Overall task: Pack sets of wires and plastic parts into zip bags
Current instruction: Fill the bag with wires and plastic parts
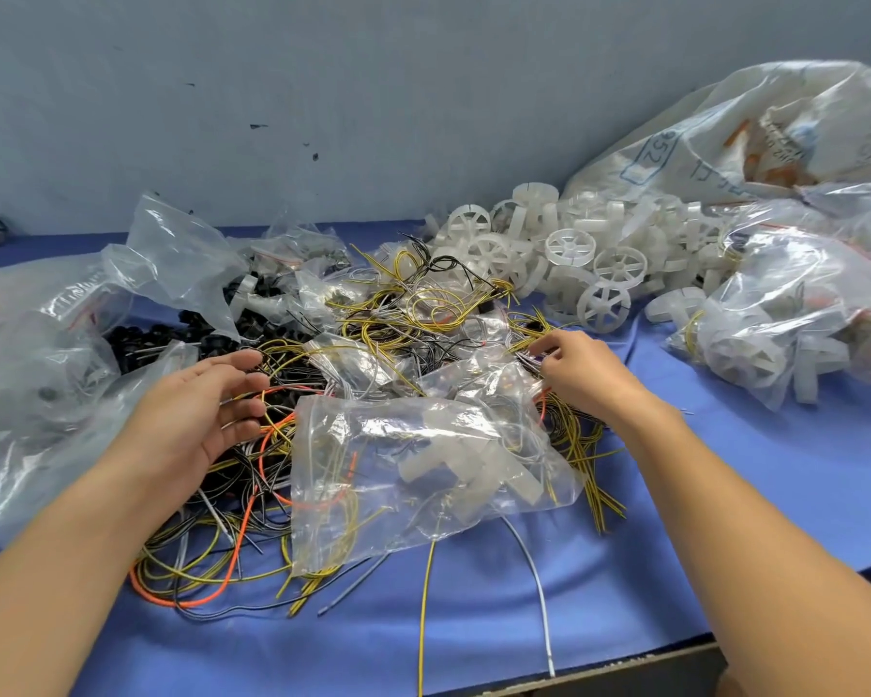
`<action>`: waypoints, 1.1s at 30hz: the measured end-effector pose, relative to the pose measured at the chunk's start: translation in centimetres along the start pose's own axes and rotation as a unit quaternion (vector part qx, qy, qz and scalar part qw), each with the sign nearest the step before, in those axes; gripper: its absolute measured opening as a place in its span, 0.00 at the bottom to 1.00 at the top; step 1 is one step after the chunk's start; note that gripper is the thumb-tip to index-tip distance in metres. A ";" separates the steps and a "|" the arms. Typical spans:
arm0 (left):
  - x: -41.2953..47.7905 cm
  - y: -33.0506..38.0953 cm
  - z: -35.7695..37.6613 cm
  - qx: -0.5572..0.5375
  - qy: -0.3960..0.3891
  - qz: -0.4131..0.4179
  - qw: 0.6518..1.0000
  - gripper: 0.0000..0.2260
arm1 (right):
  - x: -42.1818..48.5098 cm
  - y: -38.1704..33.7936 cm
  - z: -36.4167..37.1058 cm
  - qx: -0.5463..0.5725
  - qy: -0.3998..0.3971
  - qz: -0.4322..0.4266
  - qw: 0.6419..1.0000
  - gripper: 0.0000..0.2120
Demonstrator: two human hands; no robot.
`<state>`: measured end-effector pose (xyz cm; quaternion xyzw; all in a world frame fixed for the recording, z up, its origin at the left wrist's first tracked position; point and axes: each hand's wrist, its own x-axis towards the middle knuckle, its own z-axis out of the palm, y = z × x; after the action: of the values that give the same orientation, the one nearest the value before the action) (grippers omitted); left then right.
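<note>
A clear zip bag (423, 470) holding white plastic parts and some wires lies in the middle of the blue table, on top of a tangle of yellow, black and orange wires (212, 545). My left hand (207, 415) hovers open, palm to the right, at the bag's left edge, its fingertips touching loose wires. My right hand (579, 369) is behind the bag's right corner and pinches a few thin wires (526, 352) from the heap. A pile of white plastic wheels (574, 254) lies further back.
Big clear bags (31, 374) lie at the left, with black plastic parts (142, 339) beside them. Filled bags of white parts (785, 319) and a large sack (755, 138) stand at the right. The table's front edge (624, 669) is near. A grey wall rises behind.
</note>
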<state>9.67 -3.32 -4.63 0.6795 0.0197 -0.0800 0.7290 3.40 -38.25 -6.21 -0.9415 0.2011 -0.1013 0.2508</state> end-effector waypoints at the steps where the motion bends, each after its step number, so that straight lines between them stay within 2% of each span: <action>1: -0.1 0.1 0.1 -0.003 0.005 -0.001 1.000 0.11 | 0.2 0.0 0.1 -0.009 0.022 0.008 1.000 0.19; 4: -0.3 0.2 0.2 -0.022 0.014 -0.004 1.000 0.11 | 0.9 0.2 0.7 -0.055 0.056 0.029 0.997 0.21; 10: -0.6 0.3 0.6 -0.020 0.013 0.001 1.000 0.11 | 1.7 0.5 1.9 -0.061 -0.004 0.023 0.998 0.27; 12: -0.9 0.6 0.9 -0.014 -0.005 0.034 0.999 0.11 | 2.0 0.5 2.2 -0.063 0.004 0.025 0.998 0.26; 14: -1.8 1.0 1.4 0.014 -0.016 0.131 0.991 0.11 | 2.3 0.5 2.4 -0.055 0.017 0.027 0.998 0.25; 16: -3.5 1.6 2.6 0.144 -0.017 0.290 0.946 0.09 | 2.6 0.6 2.6 -0.053 0.026 0.029 0.998 0.24; 18: -5.5 1.7 4.9 0.276 -0.081 0.401 0.869 0.11 | 2.9 0.7 2.7 -0.053 0.035 0.034 0.997 0.23; 20: -7.0 0.7 7.5 0.390 -0.186 0.448 0.783 0.16 | 3.1 0.7 2.9 -0.056 0.044 0.036 0.997 0.22; 22: -7.6 -1.2 9.3 0.486 -0.255 0.472 0.690 0.19 | 3.2 0.8 2.9 -0.064 0.052 0.037 0.996 0.21; 24: -7.2 -2.7 9.5 0.537 -0.282 0.473 0.639 0.19 | 3.2 0.9 2.9 -0.073 0.060 0.032 0.995 0.21; 25: -6.9 -3.0 9.2 0.543 -0.288 0.470 0.634 0.18 | 3.2 1.0 2.8 -0.076 0.066 0.024 0.995 0.20; 29: -5.8 -3.3 7.8 0.504 -0.307 0.464 0.660 0.10 | 3.1 0.7 2.2 -0.062 0.091 -0.002 0.994 0.19; 33: -5.5 -3.7 7.4 0.495 -0.308 0.470 0.662 0.09 | 3.2 -0.4 1.4 -0.054 0.129 -0.020 0.990 0.19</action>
<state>3.07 -10.38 -6.98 0.7957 -0.5708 0.0708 0.1901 6.75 -38.72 -6.92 -0.9366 0.2180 -0.2156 0.1699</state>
